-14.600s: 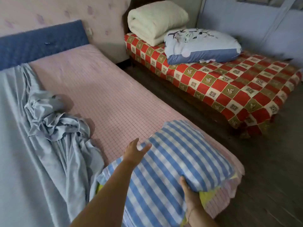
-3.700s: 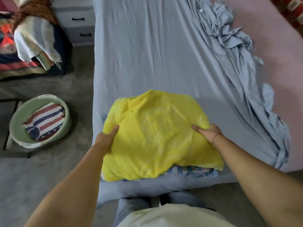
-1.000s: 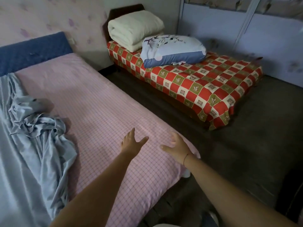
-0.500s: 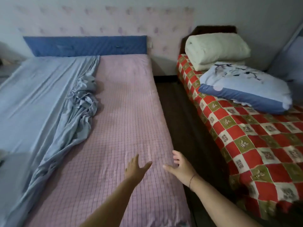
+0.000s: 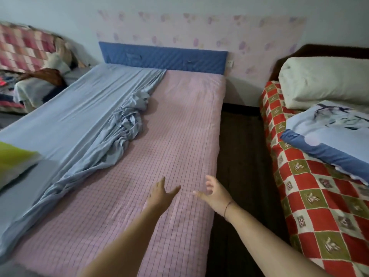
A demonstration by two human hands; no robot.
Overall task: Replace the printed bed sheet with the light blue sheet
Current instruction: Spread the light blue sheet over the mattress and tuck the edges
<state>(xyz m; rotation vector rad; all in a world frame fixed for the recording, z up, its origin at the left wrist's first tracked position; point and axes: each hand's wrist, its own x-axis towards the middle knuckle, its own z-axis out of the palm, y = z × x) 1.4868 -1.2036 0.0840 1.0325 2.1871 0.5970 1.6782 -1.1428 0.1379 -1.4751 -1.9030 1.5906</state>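
Note:
The light blue sheet (image 5: 75, 120) covers the left half of the bed, and its loose edge lies bunched in a ridge (image 5: 127, 124) down the middle. The right half shows a pink checked mattress pad (image 5: 175, 140). My left hand (image 5: 160, 193) reaches out over the pad, fingers spread, holding nothing. My right hand (image 5: 214, 193) is beside it above the pad's right edge, fingers loosely bent and empty. No printed sheet lies on this bed.
A yellow cloth on a pillow (image 5: 14, 162) sits at the bed's left edge. A blue headboard (image 5: 163, 59) backs the bed. To the right, across a dark floor gap (image 5: 241, 156), stands a bed with a red checked cover (image 5: 311, 196), a folded cream quilt (image 5: 325, 82) and a pillow (image 5: 329, 134).
Over the last second my view swung left to face the bed lengthwise. Both hands stayed extended and empty over the pink pad.

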